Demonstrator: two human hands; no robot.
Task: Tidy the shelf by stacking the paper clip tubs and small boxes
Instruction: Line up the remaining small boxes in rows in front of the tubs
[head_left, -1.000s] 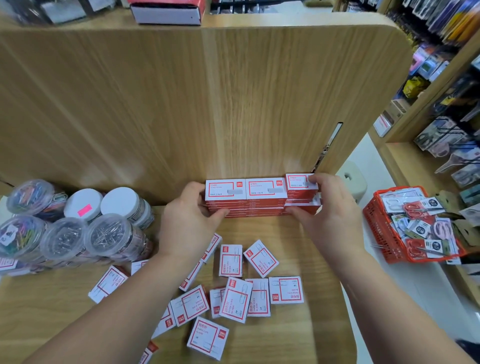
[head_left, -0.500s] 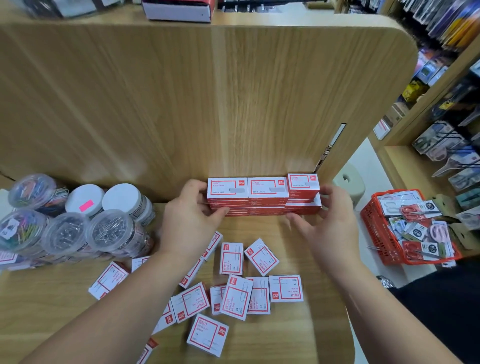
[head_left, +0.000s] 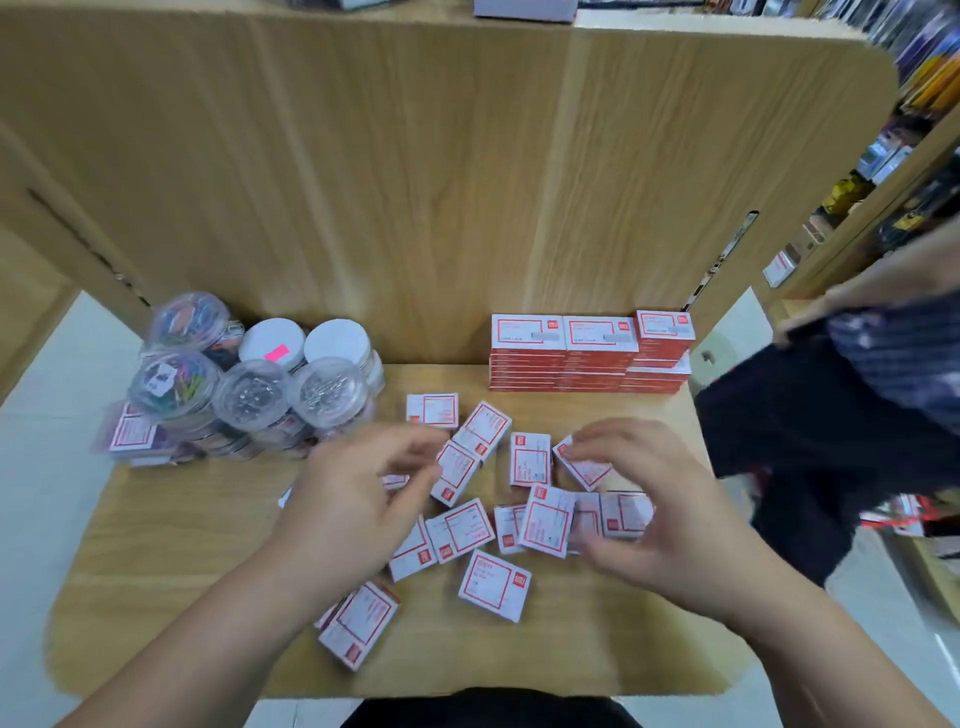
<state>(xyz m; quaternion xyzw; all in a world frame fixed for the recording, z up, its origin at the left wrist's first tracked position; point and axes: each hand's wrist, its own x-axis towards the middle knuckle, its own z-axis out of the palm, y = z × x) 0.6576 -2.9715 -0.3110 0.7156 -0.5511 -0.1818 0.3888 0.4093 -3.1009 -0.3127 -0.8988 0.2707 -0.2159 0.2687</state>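
1. Left hand (head_left: 363, 499): fingers loosely curved and narrow, above the loose boxes (head_left: 496, 584). Motion blur, so I cannot tell whether it pinches one.
2. Right hand (head_left: 660, 509): fingers arched wide over the scatter. Fingertips sit at the edge of a tilted box (head_left: 584, 470), and the thumb is beside another box (head_left: 626, 514). Cannot tell if either is actually gripped.
3. The loose boxes lie flat or askew on the shelf board (head_left: 171, 545), between and under both hands. A few are nearer the body than the left hand.
4. Stacked boxes (head_left: 566, 358): a neat red-and-white block beyond the right hand, against the back panel (head_left: 415, 182), apart from both hands.
5. Clip tubs (head_left: 260, 389): a cluster beyond the left hand and to its outer side, piled in layers, some lids clear and some white.
6. Another person in dark clothes (head_left: 810, 441) stands just outside the right hand, off the shelf edge.
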